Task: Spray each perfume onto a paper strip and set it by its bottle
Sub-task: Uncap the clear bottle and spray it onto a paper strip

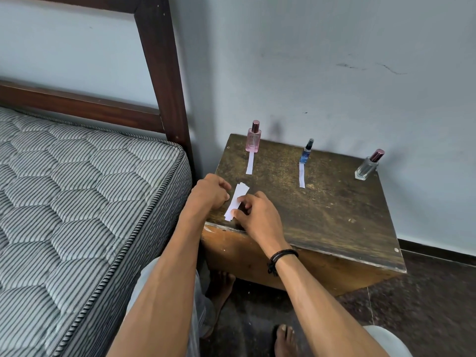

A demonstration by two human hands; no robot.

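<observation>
Three perfume bottles stand along the back of a worn wooden bedside table [334, 215]: a pink bottle [253, 139], a small blue bottle [307, 152] and a clear bottle [367, 167] with a dark red cap. One white paper strip [250, 163] lies in front of the pink bottle, another strip [302, 175] in front of the blue one. No strip lies by the clear bottle. A small stack of white strips [237, 199] rests at the table's front left corner. My right hand [257, 215] pinches this stack with thumb and fingers. My left hand [210, 191] sits curled beside it, touching its left edge.
A striped mattress [77, 202] on a dark wooden bed frame [164, 81] lies close to the table's left side. A pale wall runs behind the table. My bare feet [283, 338] stand on the dark floor below.
</observation>
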